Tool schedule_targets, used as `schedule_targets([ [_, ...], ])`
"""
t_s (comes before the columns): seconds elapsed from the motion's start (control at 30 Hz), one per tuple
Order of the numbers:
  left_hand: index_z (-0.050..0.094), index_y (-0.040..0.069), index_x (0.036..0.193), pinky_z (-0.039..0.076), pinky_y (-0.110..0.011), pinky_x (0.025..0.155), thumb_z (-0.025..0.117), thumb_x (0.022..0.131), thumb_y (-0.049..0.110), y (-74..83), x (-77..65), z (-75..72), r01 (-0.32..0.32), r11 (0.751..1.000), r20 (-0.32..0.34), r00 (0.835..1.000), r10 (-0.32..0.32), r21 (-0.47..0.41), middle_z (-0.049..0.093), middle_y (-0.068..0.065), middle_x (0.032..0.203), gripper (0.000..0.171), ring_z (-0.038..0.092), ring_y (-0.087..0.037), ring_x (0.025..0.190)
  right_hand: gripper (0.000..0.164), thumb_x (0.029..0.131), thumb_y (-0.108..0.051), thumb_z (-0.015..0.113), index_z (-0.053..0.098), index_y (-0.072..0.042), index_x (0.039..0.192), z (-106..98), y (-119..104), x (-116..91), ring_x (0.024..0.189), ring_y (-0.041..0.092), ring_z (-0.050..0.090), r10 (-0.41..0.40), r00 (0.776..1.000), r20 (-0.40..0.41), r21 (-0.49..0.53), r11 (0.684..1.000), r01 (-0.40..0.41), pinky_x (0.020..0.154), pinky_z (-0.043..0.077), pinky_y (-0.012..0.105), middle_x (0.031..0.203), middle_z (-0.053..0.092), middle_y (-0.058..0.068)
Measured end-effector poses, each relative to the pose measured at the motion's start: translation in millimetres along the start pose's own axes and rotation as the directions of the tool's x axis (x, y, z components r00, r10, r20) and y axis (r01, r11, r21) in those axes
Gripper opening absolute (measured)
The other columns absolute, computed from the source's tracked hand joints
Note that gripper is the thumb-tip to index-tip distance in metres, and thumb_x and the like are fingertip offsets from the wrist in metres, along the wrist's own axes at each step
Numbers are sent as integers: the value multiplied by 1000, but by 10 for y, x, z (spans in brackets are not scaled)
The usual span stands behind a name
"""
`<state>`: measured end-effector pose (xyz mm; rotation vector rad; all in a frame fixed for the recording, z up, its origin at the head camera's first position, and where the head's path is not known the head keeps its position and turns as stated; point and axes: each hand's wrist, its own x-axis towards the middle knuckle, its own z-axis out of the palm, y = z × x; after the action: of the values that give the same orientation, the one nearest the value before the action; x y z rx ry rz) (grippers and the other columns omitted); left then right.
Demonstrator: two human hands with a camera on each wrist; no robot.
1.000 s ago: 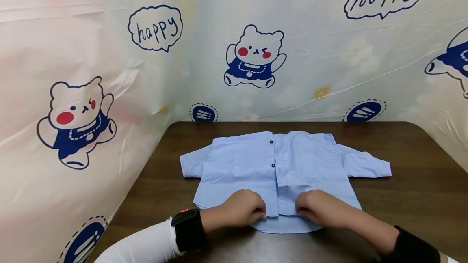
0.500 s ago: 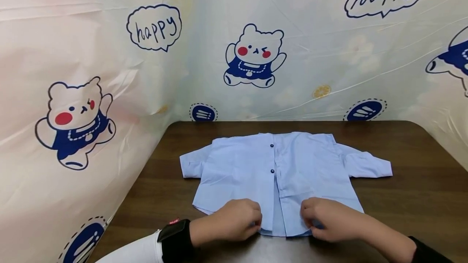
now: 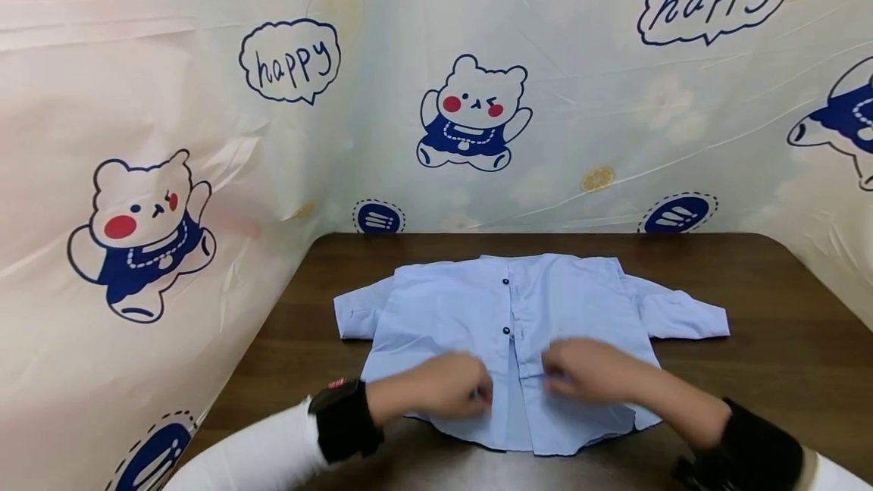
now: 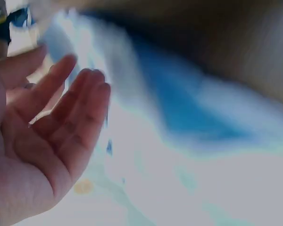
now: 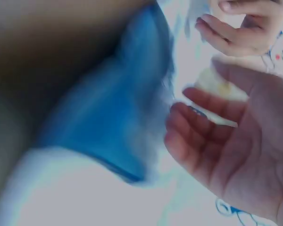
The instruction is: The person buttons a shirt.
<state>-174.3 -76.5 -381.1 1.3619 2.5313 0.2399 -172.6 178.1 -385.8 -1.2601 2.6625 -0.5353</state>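
Observation:
A light blue long-sleeved or half-sleeved shirt lies spread on the brown table, its sleeves pointing out to both sides. Small dark buttons run down its middle, and below them the front edges part in a narrow gap. Over the lower left panel hovers my left hand, its fingers loosely bent and holding nothing. My right hand, slightly blurred, is above the lower right panel; its fingers also curve loosely around nothing. The wrist views show the shirt blurred and overexposed.
The dark wooden table has rounded far corners. Behind and beside it hangs a pale curtain printed with bears and "happy" bubbles. Black bands sit on both wrists.
The front hem has unfolded towards me and now lies flat. Both hands have let go of it and risen away from the edge, back over the shirt.

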Motion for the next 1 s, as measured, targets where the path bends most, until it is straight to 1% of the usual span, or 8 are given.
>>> schedule_targets([
  [0.1, 74, 10, 86, 47, -19, 63, 68, 90, 9, -241, 325, -282, 167, 963, -59, 981, -183, -210, 64, 8, 74, 7, 57, -4, 67, 8, 89, -12, 70, 63, -11, 84, -216, 98, 382, 63, 8, 47, 173, 981, -87, -43, 983, -177, 58, 44, 27, 71, 53, -7],
  [0.2, 75, 5, 90, 50, -22, 60, 68, 89, 4, -459, 694, -484, 331, 861, -77, 919, -388, -387, 65, 2, 71, 8, 60, -9, 63, 11, 87, -13, 71, 62, -7, 84, -319, 236, 769, 62, 15, 50, 320, 942, -100, -68, 943, -327, 59, 45, 30, 68, 54, 0],
  [0.33, 77, 3, 91, 52, -22, 56, 66, 89, 4, -622, 1098, -548, 467, 762, -59, 835, -547, -449, 67, -2, 67, 11, 63, -10, 58, 24, 82, -23, 78, 61, -6, 85, -298, 397, 1107, 66, 19, 52, 465, 885, -29, -112, 878, -465, 61, 45, 34, 71, 55, 3],
  [0.57, 60, 12, 58, 37, -24, 48, 60, 90, 5, -708, 1366, -396, 609, 752, -84, 760, -644, -253, 46, 0, 51, 33, 47, -13, 48, 23, 76, -20, 78, 63, -7, 88, -190, 489, 1299, 73, 24, 54, 611, 789, 63, -141, 788, -599, 64, 46, 37, 81, 59, 5],
  [0.7, 57, 10, 61, 36, -26, 50, 62, 90, 8, -734, 1400, -349, 636, 734, -106, 734, -670, -237, 51, -4, 63, 30, 48, -16, 56, 33, 73, -26, 83, 66, -6, 93, -171, 465, 1320, 78, 23, 56, 625, 776, 86, -129, 779, -614, 70, 49, 39, 89, 63, 5],
  [0.83, 65, 4, 80, 44, -27, 56, 63, 88, 12, -785, 1437, -303, 663, 715, -99, 714, -693, -221, 62, -10, 87, 11, 57, -19, 72, 43, 71, -27, 85, 65, -5, 102, -158, 441, 1326, 84, 22, 56, 635, 762, 127, -125, 773, -622, 77, 50, 40, 99, 64, 6],
  [0.9, 65, 3, 81, 45, -27, 56, 63, 85, 13, -882, 1468, -214, 651, 721, -117, 717, -687, -237, 62, -11, 87, 11, 57, -20, 71, 38, 72, -21, 83, 65, -5, 102, -143, 426, 1330, 83, 23, 55, 635, 759, 143, -144, 772, -619, 75, 48, 39, 98, 63, 6],
  [1.0, 66, 3, 76, 47, -26, 57, 66, 83, 13, -896, 1427, -180, 653, 695, -106, 701, -705, -300, 61, -8, 73, 12, 58, -19, 64, 20, 78, -12, 76, 65, -6, 94, -93, 399, 1321, 78, 24, 54, 627, 773, 98, -173, 775, -607, 68, 47, 36, 89, 60, 5],
])
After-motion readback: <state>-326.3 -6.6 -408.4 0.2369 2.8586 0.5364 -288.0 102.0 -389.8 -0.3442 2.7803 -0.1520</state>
